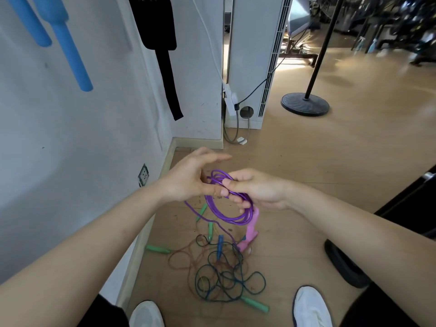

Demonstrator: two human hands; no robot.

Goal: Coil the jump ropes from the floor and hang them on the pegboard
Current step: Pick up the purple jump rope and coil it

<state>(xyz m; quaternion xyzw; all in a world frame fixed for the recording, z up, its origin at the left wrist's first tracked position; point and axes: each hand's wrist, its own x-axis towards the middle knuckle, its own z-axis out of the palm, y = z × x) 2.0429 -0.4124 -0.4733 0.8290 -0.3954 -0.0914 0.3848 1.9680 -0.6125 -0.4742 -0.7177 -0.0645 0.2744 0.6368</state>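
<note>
A purple jump rope (226, 215) hangs in several loops from my right hand (254, 190), whose fingers curl round the coil. One pink handle (252, 228) dangles below that hand; a loose purple strand trails down to a second pink handle (243, 246) near the floor. My left hand (188, 178) sits just left of the coil, fingers spread and loosely bent, its lower fingers touching the strand. On the floor lies a tangle of dark green and brown ropes (224, 274) with green handles (256, 304) and a blue handle (220, 249).
The white wall (82, 138) on the left carries hanging blue foam handles (68, 50) and a black strap (165, 57). A black stand base (304, 104) is on the wooden floor at back right. My white shoes (311, 308) are at the bottom edge. A dark weight plate (342, 265) lies right.
</note>
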